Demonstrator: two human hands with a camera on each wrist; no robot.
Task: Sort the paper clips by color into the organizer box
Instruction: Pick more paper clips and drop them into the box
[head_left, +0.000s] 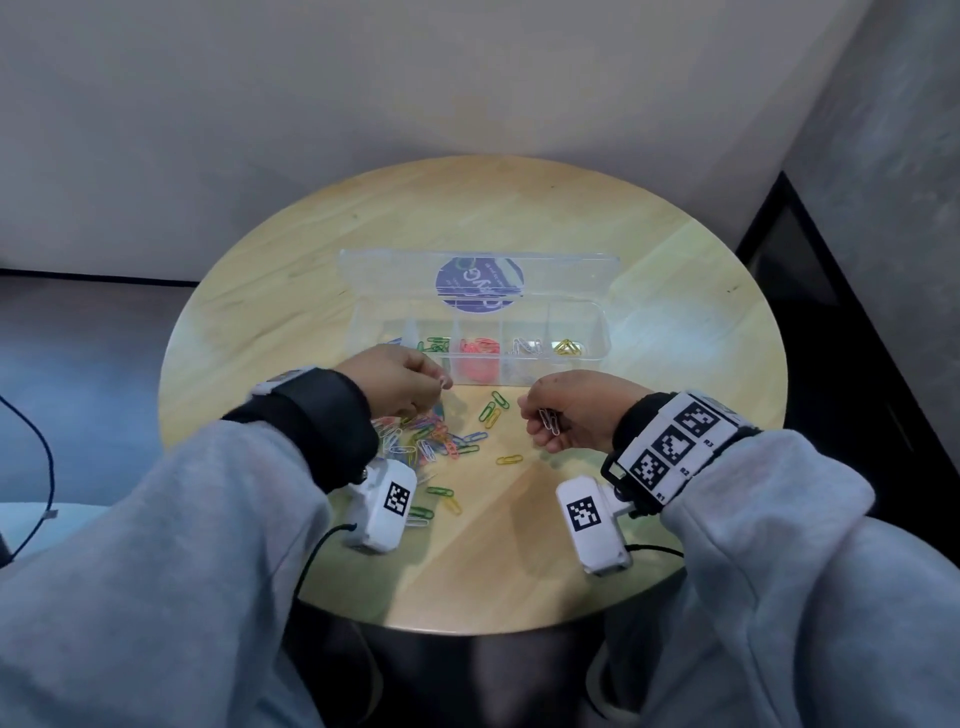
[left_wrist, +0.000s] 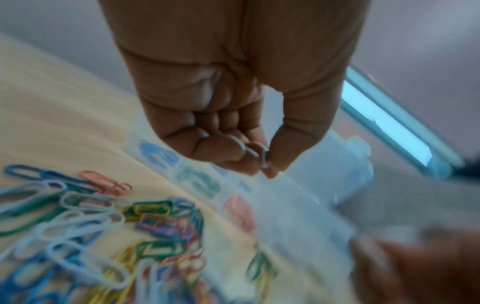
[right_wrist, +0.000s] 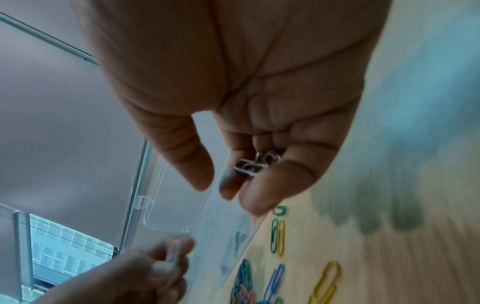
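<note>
Sitting on the round wooden table (head_left: 519, 218), the clear organizer box (head_left: 597, 332) has its lid propped open so the compartments stay reachable. The unsorted pile of paper clips (head_left: 426, 441) lies just in front. Left hand (head_left: 400, 382) pinches one white clip (left_wrist: 259, 154); right hand (head_left: 566, 415) curls round a few white clips (right_wrist: 255, 165), probably batching one color per trip.

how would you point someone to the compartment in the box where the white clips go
Start at the clear organizer box on the round wooden table. Its white-clip compartment is second from the right, between the pink clips and the yellow clips.
</note>
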